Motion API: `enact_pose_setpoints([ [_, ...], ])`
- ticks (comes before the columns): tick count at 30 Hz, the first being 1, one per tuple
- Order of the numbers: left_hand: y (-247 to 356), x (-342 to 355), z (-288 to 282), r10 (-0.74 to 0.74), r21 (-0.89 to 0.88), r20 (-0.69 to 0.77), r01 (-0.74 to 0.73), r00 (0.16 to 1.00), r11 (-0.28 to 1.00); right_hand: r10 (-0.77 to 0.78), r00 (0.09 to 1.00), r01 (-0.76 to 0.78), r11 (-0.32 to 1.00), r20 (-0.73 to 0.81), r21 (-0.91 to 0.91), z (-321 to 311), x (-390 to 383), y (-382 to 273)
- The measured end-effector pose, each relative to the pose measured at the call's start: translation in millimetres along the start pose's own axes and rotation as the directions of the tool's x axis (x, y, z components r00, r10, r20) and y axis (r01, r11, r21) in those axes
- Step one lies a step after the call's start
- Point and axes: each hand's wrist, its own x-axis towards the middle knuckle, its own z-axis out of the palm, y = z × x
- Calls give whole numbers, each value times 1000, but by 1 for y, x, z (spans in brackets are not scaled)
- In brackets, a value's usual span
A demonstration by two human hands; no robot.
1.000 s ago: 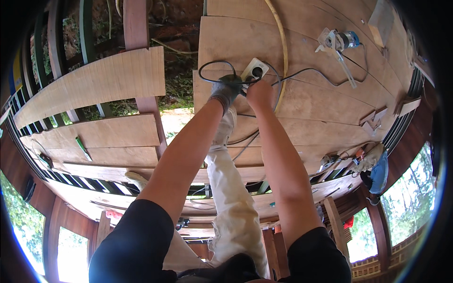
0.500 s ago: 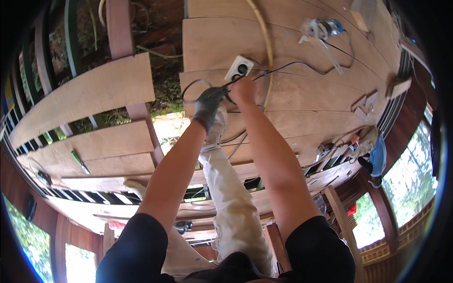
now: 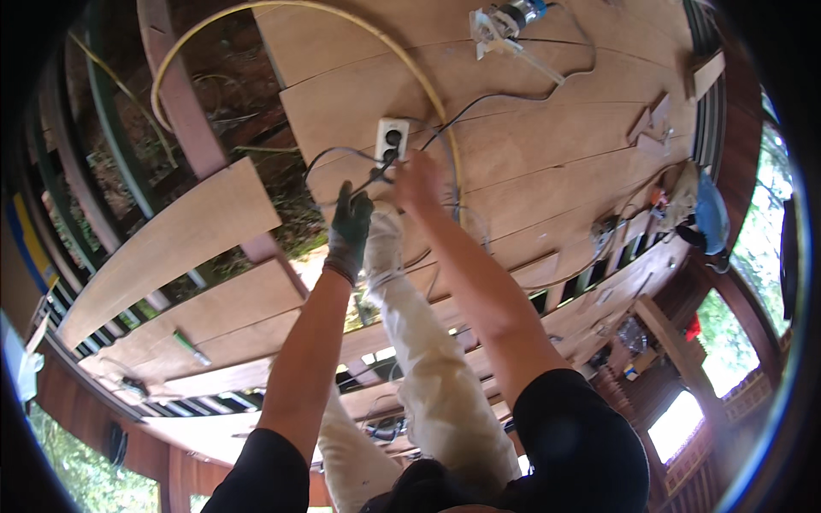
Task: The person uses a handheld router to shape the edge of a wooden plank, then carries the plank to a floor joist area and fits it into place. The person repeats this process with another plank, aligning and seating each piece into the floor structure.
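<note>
A white socket block (image 3: 394,128) with two dark round openings rests on the wooden boards in front of me. A black power cord (image 3: 373,179) runs at its lower end, between my hands. My left hand (image 3: 349,224), in a dark grey-green glove, has its fingers closed round this cord, just below and left of the block. Bare and slightly blurred, my right hand (image 3: 419,181) is closed beside the block's lower right, where the dark tool cord (image 3: 479,100) arrives. What its fingertips grip is hidden. That cord leads to a blue-and-silver handheld power tool (image 3: 511,19).
A yellow hose (image 3: 376,32) arcs over the boards. Open joists (image 3: 184,111) over soil lie to the left, beside a curved loose board (image 3: 184,244). A green-handled tool (image 3: 190,346) lies lower left, wood offcuts (image 3: 652,126) to the right. My white-trousered leg (image 3: 432,359) stands between my arms.
The view has turned, and the socket block now looks more upright. My left hand has drawn down and away from the block. The right hand stays near its lower end.
</note>
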Motion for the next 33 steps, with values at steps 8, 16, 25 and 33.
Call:
enact_pose_setpoints([
  [8,62,-260,-188,-341,872,-18,182,940,454,230,947,-247,968,224,51,-43,-263,213],
  [16,255,-397,-325,-358,824,-290,422,888,379,753,589,-764,637,293,-103,-148,-620,252],
  [25,440,-452,-430,-216,1000,-19,21,976,7,721,567,-823,517,398,235,52,-938,95],
  [33,516,-471,-284,93,984,134,-144,987,104,735,523,-792,232,431,565,198,-1128,-36],
])
